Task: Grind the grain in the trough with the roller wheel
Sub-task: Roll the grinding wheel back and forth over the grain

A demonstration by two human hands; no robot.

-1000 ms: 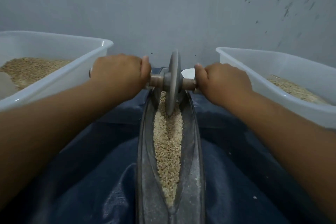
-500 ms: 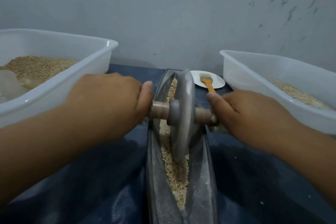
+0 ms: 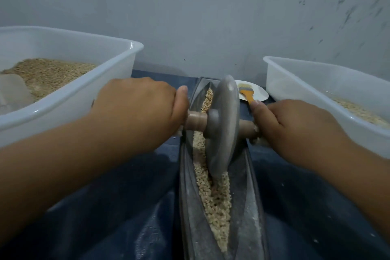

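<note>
A narrow grey metal trough (image 3: 251, 207) runs away from me down the middle, with pale grain (image 3: 217, 198) lying along its groove. The grey roller wheel (image 3: 223, 124) stands upright in the groove on the grain, about midway along the trough. A wooden axle (image 3: 195, 120) passes through its hub. My left hand (image 3: 139, 110) grips the left end of the axle and my right hand (image 3: 295, 124) grips the right end. Both axle ends are hidden inside my fists.
A white plastic tub (image 3: 84, 95) with brown grain and a clear scoop stands at the left. Another white tub (image 3: 312, 95) with paler grain stands at the right. Behind the trough a small white plate (image 3: 258, 93) holds an orange-handled brush (image 3: 248, 93). A blue cloth (image 3: 118, 207) covers the surface; a grey wall is close behind.
The wheel has rolled toward me along the trough, from its far end to about the middle, with both hands still on the axle. The plate and brush have come into sight.
</note>
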